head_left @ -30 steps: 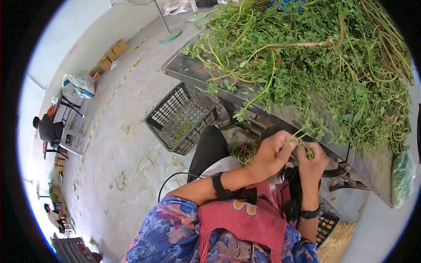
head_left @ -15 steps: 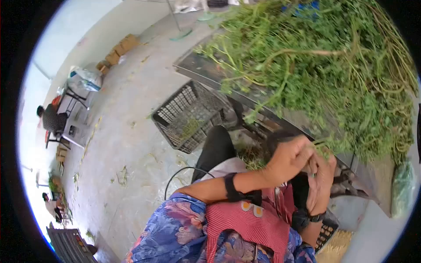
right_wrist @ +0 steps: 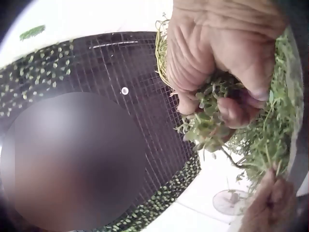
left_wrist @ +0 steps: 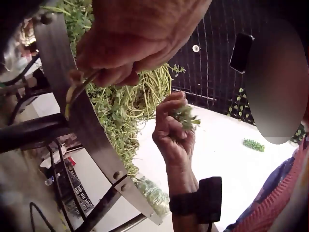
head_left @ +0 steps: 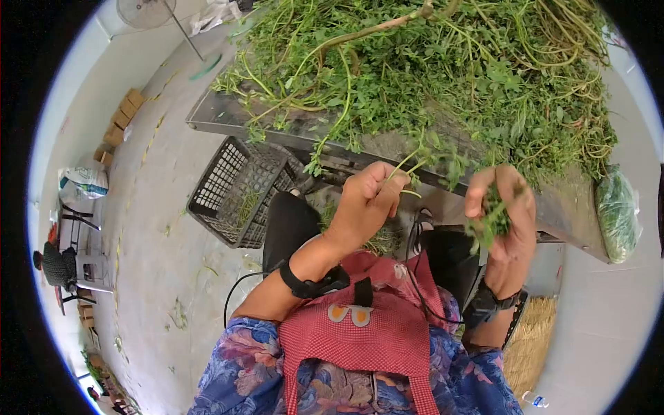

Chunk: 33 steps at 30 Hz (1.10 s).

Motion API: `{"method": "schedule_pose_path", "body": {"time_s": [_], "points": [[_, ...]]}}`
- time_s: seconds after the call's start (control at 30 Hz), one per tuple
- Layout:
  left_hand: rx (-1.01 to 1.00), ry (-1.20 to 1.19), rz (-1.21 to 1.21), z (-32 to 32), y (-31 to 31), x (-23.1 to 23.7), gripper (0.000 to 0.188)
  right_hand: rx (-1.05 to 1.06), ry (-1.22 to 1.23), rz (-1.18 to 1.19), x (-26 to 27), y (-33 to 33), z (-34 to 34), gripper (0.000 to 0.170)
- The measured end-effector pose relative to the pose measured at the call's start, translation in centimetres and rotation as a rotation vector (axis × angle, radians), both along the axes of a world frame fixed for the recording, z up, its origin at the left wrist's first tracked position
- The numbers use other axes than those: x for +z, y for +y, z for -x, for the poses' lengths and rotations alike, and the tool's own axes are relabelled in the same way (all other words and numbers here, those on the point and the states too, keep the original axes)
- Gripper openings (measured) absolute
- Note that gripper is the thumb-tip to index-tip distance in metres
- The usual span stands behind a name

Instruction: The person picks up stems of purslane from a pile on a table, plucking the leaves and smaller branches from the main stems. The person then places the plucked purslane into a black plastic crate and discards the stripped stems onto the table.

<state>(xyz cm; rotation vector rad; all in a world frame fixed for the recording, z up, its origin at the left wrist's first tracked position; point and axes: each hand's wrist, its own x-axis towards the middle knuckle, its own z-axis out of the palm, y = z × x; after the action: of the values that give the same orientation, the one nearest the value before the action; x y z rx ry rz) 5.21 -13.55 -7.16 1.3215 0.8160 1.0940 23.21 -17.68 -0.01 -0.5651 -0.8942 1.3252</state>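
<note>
My left hand (head_left: 370, 204) pinches a thin green stem (head_left: 413, 168) between thumb and fingers, in front of the table's near edge. The stem's leafy end reaches toward the table in the head view. To its right, my right hand (head_left: 508, 211) curls round a small bunch of leafy green sprigs (head_left: 492, 216). Small rounded leaves stick out between those fingers in the right wrist view. Beyond both hands, a big heap of leafy greens (head_left: 429, 83) covers much of the dark table (head_left: 228, 114). A gap separates the two hands.
A black plastic crate (head_left: 238, 190) with a few stems in it stands on the floor left of my knees. A plastic bag of greens (head_left: 615, 214) lies at the table's right end. A standing fan (head_left: 149, 10) and cardboard boxes (head_left: 124, 111) are farther off.
My hands, close together on the greens before, have moved apart. The right hand is now farther right with its bunch, the left farther left with the stem. The head view has shifted.
</note>
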Motion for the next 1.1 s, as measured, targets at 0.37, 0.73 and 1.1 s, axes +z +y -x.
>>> {"method": "schedule_pose_path", "body": {"time_s": [0.37,0.73,1.1], "points": [[0.007,0.239,-0.299,-0.2,-0.5,-1.2,0.019,-0.351,-1.535,-0.443,-2.3,3.1,-0.8,0.031],[-0.042,0.092,-0.153,-0.4,-1.2,-0.8,0.02,-0.655,-0.789,-0.14,-3.1,5.1,-5.0,0.018],[-0.163,-0.196,0.306,-0.2,-1.0,0.0,0.021,-0.068,-0.383,0.333,-5.7,-0.2,0.4,0.037]]}}
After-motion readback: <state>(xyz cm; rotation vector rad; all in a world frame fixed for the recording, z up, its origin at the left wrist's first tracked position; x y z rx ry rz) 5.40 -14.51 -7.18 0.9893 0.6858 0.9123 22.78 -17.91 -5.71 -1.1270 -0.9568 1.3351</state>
